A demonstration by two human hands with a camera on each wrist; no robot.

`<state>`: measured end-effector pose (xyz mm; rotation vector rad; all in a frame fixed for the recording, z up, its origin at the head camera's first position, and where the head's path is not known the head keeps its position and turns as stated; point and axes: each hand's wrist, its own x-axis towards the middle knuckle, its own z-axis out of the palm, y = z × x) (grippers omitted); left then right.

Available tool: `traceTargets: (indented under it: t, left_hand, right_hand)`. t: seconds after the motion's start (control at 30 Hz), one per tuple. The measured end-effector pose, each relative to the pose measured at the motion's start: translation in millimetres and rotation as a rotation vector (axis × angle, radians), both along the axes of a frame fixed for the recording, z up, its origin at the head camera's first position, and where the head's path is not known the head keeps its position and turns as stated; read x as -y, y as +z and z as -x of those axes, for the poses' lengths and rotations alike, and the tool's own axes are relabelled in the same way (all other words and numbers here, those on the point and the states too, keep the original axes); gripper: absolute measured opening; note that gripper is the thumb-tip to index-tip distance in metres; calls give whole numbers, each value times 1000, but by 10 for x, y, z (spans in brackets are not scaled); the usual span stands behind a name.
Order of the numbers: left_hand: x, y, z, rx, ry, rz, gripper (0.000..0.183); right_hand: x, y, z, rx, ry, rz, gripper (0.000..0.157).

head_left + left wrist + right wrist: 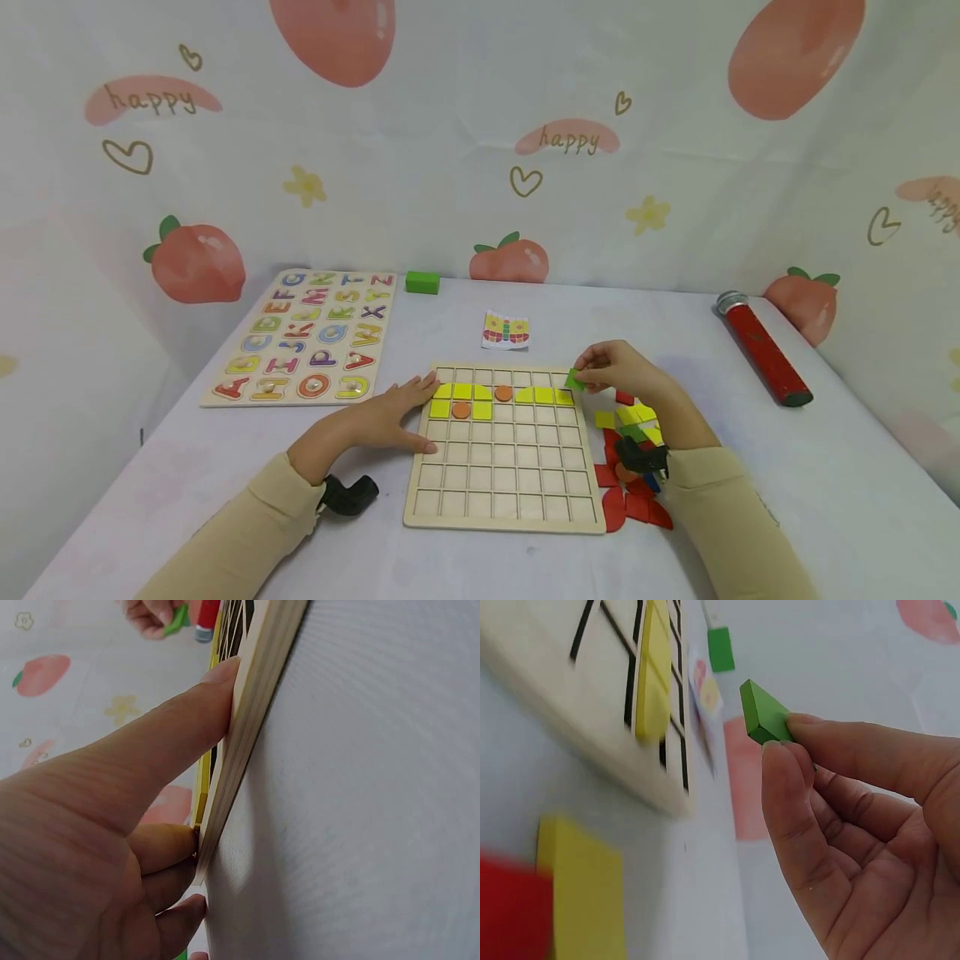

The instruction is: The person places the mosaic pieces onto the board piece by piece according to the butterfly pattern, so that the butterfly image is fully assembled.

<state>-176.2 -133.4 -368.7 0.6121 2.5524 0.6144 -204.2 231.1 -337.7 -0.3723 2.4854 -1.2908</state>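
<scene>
The wooden grid board (pixel 514 479) lies flat in the middle of the table. Yellow tiles (pixel 462 391) fill cells in its upper rows, with orange round tiles (pixel 503 393) among them. My left hand (pixel 386 417) rests against the board's left edge, fingers spread; in the left wrist view its thumb (pixel 172 735) presses the rim. Between thumb and index finger, my right hand (pixel 618 369) pinches a green tile (pixel 763 712), held above the board's upper right corner. A small card (pixel 506 331) with a butterfly pattern lies behind the board.
Loose red (pixel 613 508), yellow (pixel 604 420) and other coloured tiles lie right of the board, partly under my right wrist. An alphabet puzzle board (pixel 281 405) sits at the back left beside a green block (pixel 422 282). A red microphone-shaped object (pixel 765 354) lies far right.
</scene>
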Motion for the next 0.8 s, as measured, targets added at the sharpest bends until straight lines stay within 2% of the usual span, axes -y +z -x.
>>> traceTargets:
  t: [0.13,0.37,0.6,0.8]
  left_hand:
    - [-8,-10,5,5,3,-1,101]
    - [-5,2,8,-1,-2,-1,101]
    - [2,-14,7,6,12,-8,102]
    - [-1,-12,9,2,1,-10,101]
  right_hand:
    - [190,1,18,-2,32,-1,21]
    - [498,3,50,53,73,13,18]
    - [744,-76,94,75,151,45,12]
    - [885,-153,74,117,155,28,13]
